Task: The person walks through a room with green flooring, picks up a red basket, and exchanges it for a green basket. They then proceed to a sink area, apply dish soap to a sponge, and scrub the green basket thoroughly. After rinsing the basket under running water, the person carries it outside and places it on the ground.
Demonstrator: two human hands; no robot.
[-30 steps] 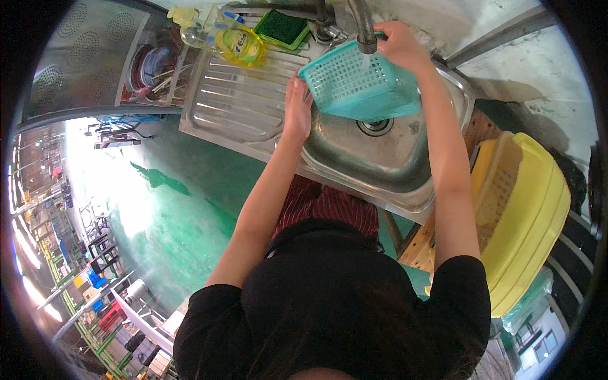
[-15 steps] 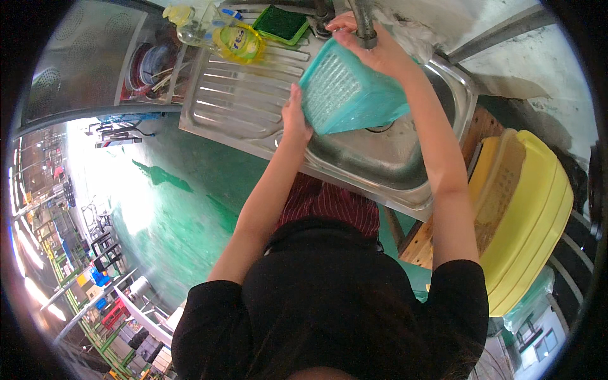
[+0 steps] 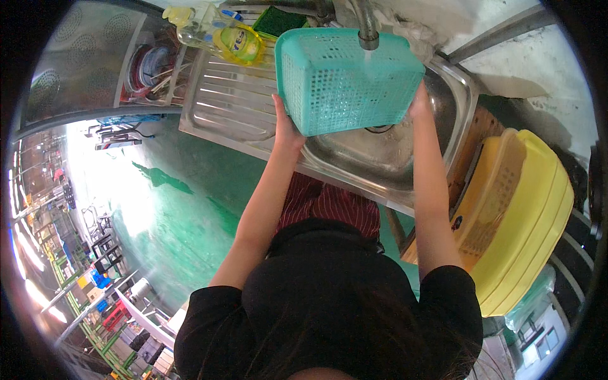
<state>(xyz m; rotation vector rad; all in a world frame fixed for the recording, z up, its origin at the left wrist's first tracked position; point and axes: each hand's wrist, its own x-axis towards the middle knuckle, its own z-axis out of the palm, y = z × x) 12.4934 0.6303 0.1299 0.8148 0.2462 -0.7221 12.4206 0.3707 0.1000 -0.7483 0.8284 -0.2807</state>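
A turquoise plastic basket (image 3: 354,79) with perforated walls is held tilted over the stainless steel sink (image 3: 437,158), just under the tap (image 3: 367,38). Its perforated side faces up toward me. My left hand (image 3: 288,126) grips the basket's left end, thumb along the outside and the other fingers hidden behind it. At the opposite end my right hand (image 3: 419,104) holds the lower right corner, its fingers mostly out of sight behind the wall. A faint streak below the spout looks like running water.
On the ribbed drainboard (image 3: 234,101) lies a clear bottle of yellow liquid (image 3: 237,44), near a green tray with a dark scouring pad (image 3: 278,22). Yellow plastic tubs (image 3: 532,221) lean at the sink's right. A metal cabinet (image 3: 82,57) stands left.
My right hand has left the tap area and come down to the basket's right end. The basket has turned, so its long perforated side now shows under the spout.
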